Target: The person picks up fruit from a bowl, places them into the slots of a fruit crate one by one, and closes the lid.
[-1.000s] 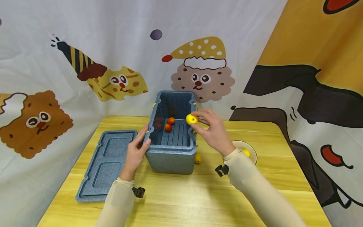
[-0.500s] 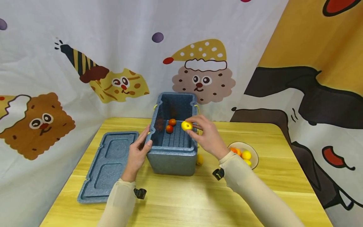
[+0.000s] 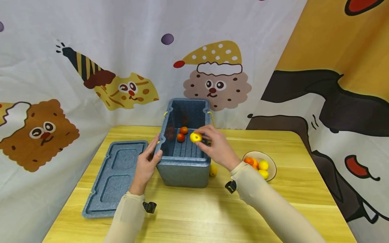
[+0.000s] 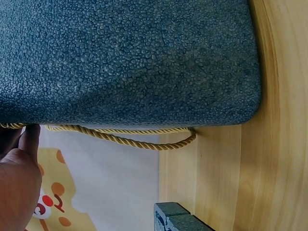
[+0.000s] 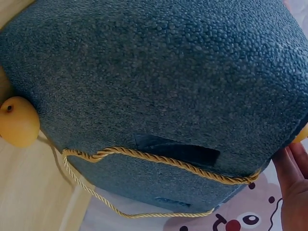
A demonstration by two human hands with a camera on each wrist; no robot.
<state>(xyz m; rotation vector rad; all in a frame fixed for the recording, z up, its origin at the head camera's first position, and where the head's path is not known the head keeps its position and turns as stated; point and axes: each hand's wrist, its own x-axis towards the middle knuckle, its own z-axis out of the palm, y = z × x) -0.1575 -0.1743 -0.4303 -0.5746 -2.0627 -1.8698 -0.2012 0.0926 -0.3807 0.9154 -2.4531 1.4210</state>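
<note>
My right hand (image 3: 217,145) pinches a yellow apple (image 3: 195,137) between thumb and fingers, above the inside of a grey-blue foam box (image 3: 186,173). The apple's dark dimple faces the head camera. In the right wrist view only a sliver of it shows past the box edge. My left hand (image 3: 147,165) rests on the box's near left corner, fingers straight along the side and thumb at the rim. Two red tomatoes (image 3: 180,137) lie on the box's ribbed floor. Another yellow fruit (image 5: 19,121) sits on the table against the box's right side.
The box's lid (image 3: 117,177) lies flat to the left. At the right, a bowl (image 3: 271,162) holds orange-red and yellow fruits. Rope handles (image 5: 159,159) hang from the box's sides. A printed curtain (image 3: 130,44) hangs behind the wooden table (image 3: 182,216).
My right hand has carried the yellow apple left and slightly down, from the box's right rim to over its inside. The fruit bowl is now uncovered by the sleeve. My left hand stays put.
</note>
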